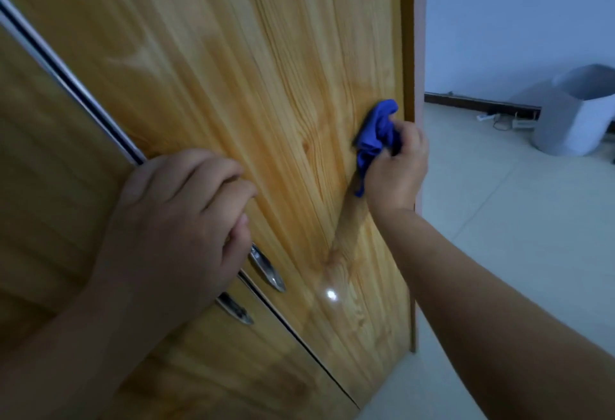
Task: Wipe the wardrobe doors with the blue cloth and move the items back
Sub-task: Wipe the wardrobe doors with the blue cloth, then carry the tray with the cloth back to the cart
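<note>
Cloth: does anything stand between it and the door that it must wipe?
Nothing visible does. The right hand grips the bunched cloth, which lies directly against the door near its right edge.

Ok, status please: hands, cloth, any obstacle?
Right hand grips blue cloth, pressed on wardrobe door near its outer edge. Left hand curled by door handles, grip unclear. No obstacle on door.

The cloth (377, 140) lies against the right wardrobe door (266, 87), handles (268, 268) lower left, bin (579, 113) farther right.
</note>
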Demonstrator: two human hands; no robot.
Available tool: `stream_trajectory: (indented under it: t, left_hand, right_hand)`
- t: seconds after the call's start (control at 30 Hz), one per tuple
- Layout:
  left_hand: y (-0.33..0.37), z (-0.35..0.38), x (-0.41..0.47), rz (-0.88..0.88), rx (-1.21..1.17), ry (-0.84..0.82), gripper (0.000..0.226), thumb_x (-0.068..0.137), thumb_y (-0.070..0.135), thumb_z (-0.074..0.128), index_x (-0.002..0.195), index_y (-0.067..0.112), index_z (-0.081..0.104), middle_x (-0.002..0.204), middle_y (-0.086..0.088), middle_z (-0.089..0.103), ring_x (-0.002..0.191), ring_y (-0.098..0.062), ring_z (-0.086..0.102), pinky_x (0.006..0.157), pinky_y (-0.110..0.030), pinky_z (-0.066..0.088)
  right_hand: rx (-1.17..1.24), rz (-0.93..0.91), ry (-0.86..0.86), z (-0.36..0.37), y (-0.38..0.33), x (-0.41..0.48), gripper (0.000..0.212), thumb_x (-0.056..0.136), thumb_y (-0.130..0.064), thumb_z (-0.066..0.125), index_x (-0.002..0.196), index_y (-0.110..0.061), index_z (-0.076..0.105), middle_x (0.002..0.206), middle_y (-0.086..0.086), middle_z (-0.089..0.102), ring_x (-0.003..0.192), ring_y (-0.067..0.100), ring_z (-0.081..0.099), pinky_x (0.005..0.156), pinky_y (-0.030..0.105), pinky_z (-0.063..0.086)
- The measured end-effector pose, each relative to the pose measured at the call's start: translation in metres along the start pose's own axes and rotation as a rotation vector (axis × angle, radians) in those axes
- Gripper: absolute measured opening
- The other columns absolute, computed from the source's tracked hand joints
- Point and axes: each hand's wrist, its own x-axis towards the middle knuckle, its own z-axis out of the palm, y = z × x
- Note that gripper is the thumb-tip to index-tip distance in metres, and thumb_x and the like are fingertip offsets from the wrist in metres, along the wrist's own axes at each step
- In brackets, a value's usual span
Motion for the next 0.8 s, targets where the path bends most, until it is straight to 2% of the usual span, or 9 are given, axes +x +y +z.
stream_trajectory:
  t: [0.1,0.17,0.23,0.37,0.5,0.57,0.63,0.73,0.8]
  left_hand:
    - [0.007,-0.001,0.002,-0.065,0.005,-0.004,0.029,0.095,0.022,0.055,0.115,0.014,0.074,0.122,-0.006,0.07,0.121,-0.03,0.062,0.102,-0.048,0.044]
    - [0.013,-0.004,0.002,-0.092,0.004,-0.014,0.028,0.094,0.02,0.056,0.115,0.014,0.074,0.122,-0.006,0.07,0.121,-0.031,0.061,0.104,-0.047,0.044]
    - [0.02,-0.008,0.002,-0.12,-0.004,-0.04,0.029,0.094,0.019,0.056,0.116,0.012,0.073,0.122,-0.01,0.069,0.122,-0.033,0.061,0.108,-0.048,0.043]
    - [0.041,-0.018,-0.006,-0.234,-0.103,-0.113,0.031,0.095,0.024,0.057,0.119,0.014,0.072,0.129,-0.009,0.067,0.131,-0.033,0.057,0.117,-0.05,0.038]
    - [0.081,-0.019,-0.045,-0.44,-0.103,-0.036,0.025,0.098,0.027,0.053,0.11,0.017,0.074,0.113,0.001,0.072,0.111,-0.026,0.066,0.099,-0.043,0.043]
    - [0.112,-0.014,-0.072,-0.535,-0.164,-0.099,0.026,0.099,0.029,0.051,0.11,0.021,0.074,0.108,0.006,0.073,0.105,-0.022,0.067,0.092,-0.039,0.042]
    - [0.144,-0.004,-0.102,-0.628,-0.253,-0.211,0.027,0.099,0.032,0.05,0.11,0.025,0.074,0.107,0.008,0.074,0.102,-0.02,0.067,0.088,-0.039,0.044]
    - [0.188,0.015,-0.151,-0.729,-0.401,-0.372,0.03,0.098,0.036,0.047,0.102,0.025,0.074,0.096,0.006,0.074,0.089,-0.023,0.068,0.076,-0.038,0.052]
    - [0.213,0.03,-0.186,-0.766,-0.514,-0.479,0.028,0.097,0.037,0.049,0.102,0.024,0.073,0.093,0.004,0.073,0.086,-0.025,0.069,0.072,-0.038,0.054]
  right_hand:
    - [0.005,0.11,-0.014,-0.001,-0.009,0.001,0.034,0.091,0.003,0.05,0.116,-0.014,0.065,0.117,0.001,0.061,0.102,0.009,0.058,0.09,0.013,0.046]
    - [0.022,0.209,-0.066,-0.005,-0.018,-0.008,0.025,0.094,-0.008,0.052,0.113,-0.019,0.064,0.109,0.0,0.066,0.094,0.011,0.062,0.083,0.03,0.053]
    - [0.028,0.238,-0.176,-0.016,-0.03,-0.019,0.019,0.093,-0.013,0.055,0.107,-0.023,0.064,0.095,-0.008,0.067,0.084,0.008,0.064,0.081,0.037,0.058]
    - [0.043,0.095,-0.571,-0.05,-0.055,-0.039,0.026,0.09,-0.015,0.058,0.097,-0.038,0.068,0.087,-0.02,0.071,0.079,-0.002,0.066,0.073,0.022,0.058]
    - [-0.051,-0.115,-0.873,-0.097,-0.044,-0.063,0.027,0.088,-0.02,0.063,0.098,-0.044,0.069,0.094,-0.018,0.07,0.088,-0.001,0.065,0.072,0.008,0.048]
    - [-0.117,-0.087,-0.967,-0.125,-0.02,-0.076,0.031,0.089,-0.017,0.065,0.098,-0.047,0.069,0.098,-0.018,0.067,0.092,-0.003,0.064,0.074,0.004,0.046]
    - [-0.221,0.018,-1.028,-0.153,0.013,-0.089,0.032,0.089,-0.017,0.065,0.098,-0.047,0.07,0.101,-0.017,0.066,0.092,0.0,0.066,0.072,0.009,0.049]
    - [-0.418,0.24,-1.047,-0.2,0.07,-0.113,0.031,0.088,-0.015,0.06,0.097,-0.043,0.07,0.1,-0.01,0.067,0.086,0.014,0.071,0.069,0.032,0.057]
    - [-0.569,0.314,-1.059,-0.232,0.099,-0.128,0.033,0.086,-0.014,0.057,0.094,-0.043,0.07,0.094,-0.01,0.068,0.078,0.012,0.07,0.063,0.033,0.057]
